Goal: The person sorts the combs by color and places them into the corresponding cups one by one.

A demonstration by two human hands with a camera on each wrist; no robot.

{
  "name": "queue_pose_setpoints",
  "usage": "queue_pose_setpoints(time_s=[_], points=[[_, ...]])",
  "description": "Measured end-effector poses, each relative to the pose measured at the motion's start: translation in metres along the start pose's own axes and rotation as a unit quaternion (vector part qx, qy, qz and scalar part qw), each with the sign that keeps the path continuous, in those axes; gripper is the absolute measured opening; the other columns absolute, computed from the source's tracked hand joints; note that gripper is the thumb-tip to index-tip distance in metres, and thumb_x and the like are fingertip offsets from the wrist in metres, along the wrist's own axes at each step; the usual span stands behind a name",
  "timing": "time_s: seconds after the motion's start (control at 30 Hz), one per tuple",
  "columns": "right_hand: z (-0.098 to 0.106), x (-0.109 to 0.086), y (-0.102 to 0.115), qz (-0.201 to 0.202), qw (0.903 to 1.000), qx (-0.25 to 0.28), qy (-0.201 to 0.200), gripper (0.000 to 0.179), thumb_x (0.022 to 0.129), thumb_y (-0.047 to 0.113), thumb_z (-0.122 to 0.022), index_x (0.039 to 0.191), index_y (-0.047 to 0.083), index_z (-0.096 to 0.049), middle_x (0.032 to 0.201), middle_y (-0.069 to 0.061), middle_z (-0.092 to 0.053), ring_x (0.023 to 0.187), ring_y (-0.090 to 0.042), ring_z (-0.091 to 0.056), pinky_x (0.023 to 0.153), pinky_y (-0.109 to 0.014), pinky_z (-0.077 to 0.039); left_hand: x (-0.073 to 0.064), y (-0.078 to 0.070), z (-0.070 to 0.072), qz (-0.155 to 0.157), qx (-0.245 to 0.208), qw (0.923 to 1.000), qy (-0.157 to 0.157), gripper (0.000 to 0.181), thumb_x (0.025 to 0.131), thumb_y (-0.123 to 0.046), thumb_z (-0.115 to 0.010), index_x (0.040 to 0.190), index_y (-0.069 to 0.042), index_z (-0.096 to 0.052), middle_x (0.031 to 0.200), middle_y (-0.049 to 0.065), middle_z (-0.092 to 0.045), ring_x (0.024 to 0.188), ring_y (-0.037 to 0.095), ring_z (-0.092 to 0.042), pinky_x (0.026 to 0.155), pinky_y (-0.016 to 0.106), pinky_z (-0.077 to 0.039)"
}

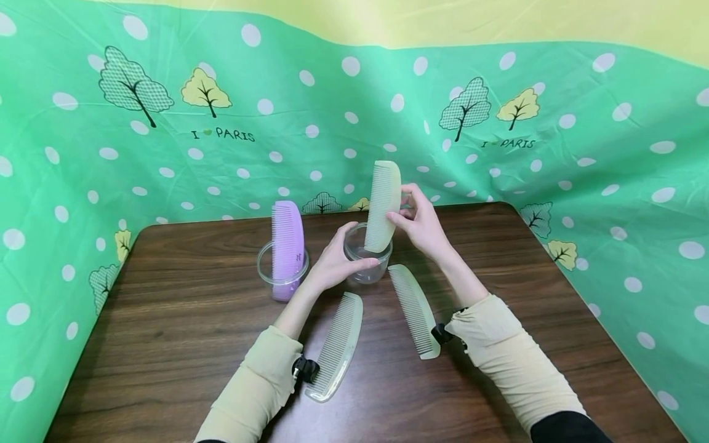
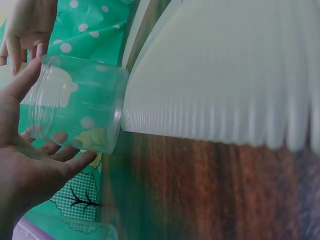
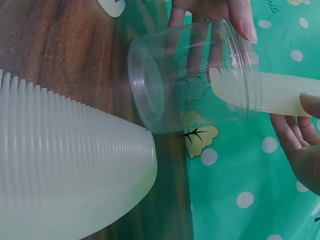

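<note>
My left hand (image 1: pixel 335 261) curls round a clear plastic jar (image 1: pixel 367 274) that stands on the table, thumb on the near side. A pale green comb (image 1: pixel 384 200) is upright between the thumb and fingers of my right hand (image 1: pixel 425 226). Its lower end is inside the jar mouth, as the right wrist view shows with the comb (image 3: pixel 282 94) past the rim of the jar (image 3: pixel 167 95); the tip stays above the jar's bottom. Two more pale green combs lie flat, one comb (image 1: pixel 338 347) by my left forearm and one comb (image 1: pixel 414 311) by my right forearm.
To the left, a purple comb (image 1: pixel 288 240) stands in a second clear jar (image 1: pixel 261 271). Everything is on a dark wooden table (image 1: pixel 177 320). A green dotted cloth (image 1: pixel 310 117) hangs behind and at the sides.
</note>
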State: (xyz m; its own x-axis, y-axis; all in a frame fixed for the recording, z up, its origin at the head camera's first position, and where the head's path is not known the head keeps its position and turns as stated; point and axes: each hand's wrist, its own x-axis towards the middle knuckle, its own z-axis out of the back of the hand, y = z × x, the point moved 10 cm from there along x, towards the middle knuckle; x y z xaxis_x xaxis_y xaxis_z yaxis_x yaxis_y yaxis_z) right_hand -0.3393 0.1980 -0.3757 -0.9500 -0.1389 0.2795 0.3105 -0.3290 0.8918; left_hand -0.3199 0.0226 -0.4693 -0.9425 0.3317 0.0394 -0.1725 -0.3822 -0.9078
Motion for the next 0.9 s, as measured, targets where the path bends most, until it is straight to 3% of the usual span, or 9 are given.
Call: queue_pose_setpoints(time_s=[0.3, 0.47, 0.67, 0.9], points=[[-0.003, -0.003, -0.008, 0.0, 1.0, 0.009, 0.003, 0.045, 0.094, 0.0, -0.071, 0.135, 0.005, -0.052, 0.104, -0.017, -0.062, 0.084, -0.008, -0.068, 0.078, -0.018, -0.056, -0.003, -0.003, -0.001, 0.005, 0.012, 0.9997, 0.022, 0.101, 0.08, -0.05, -0.085, 0.16, -0.028, -0.027, 0.163, 0.001, -0.039, 0.149, 0.027, -0.041, 0.12, 0.054, -0.036], [-0.007, -0.004, -0.012, -0.01, 0.9998, 0.01, 0.011, 0.047, 0.094, 0.001, -0.071, 0.136, 0.005, -0.052, 0.106, -0.019, -0.063, 0.084, -0.007, -0.069, 0.077, -0.018, -0.056, -0.004, -0.003, -0.001, 0.009, 0.018, 0.9994, 0.027, 0.1, 0.081, -0.05, -0.085, 0.159, -0.031, -0.026, 0.163, -0.001, -0.038, 0.151, 0.026, -0.039, 0.121, 0.053, -0.036], [-0.01, -0.003, -0.015, -0.012, 0.9996, 0.014, 0.021, 0.046, 0.095, 0.001, -0.07, 0.137, 0.003, -0.051, 0.104, -0.022, -0.064, 0.084, -0.007, -0.068, 0.077, -0.019, -0.055, -0.004, -0.005, 0.0, 0.0, 0.02, 0.9995, 0.024, 0.101, 0.081, -0.048, -0.085, 0.16, -0.026, -0.028, 0.162, -0.001, -0.04, 0.149, 0.026, -0.041, 0.121, 0.053, -0.036], [-0.013, -0.002, -0.019, -0.006, 0.9996, -0.014, 0.024, 0.043, 0.095, -0.001, -0.069, 0.134, 0.003, -0.052, 0.101, -0.024, -0.066, 0.084, -0.011, -0.064, 0.078, -0.018, -0.053, -0.003, -0.006, 0.0, -0.004, 0.022, 0.9992, 0.035, 0.099, 0.081, -0.049, -0.085, 0.159, -0.027, -0.027, 0.162, -0.001, -0.042, 0.15, 0.026, -0.041, 0.121, 0.053, -0.036]])
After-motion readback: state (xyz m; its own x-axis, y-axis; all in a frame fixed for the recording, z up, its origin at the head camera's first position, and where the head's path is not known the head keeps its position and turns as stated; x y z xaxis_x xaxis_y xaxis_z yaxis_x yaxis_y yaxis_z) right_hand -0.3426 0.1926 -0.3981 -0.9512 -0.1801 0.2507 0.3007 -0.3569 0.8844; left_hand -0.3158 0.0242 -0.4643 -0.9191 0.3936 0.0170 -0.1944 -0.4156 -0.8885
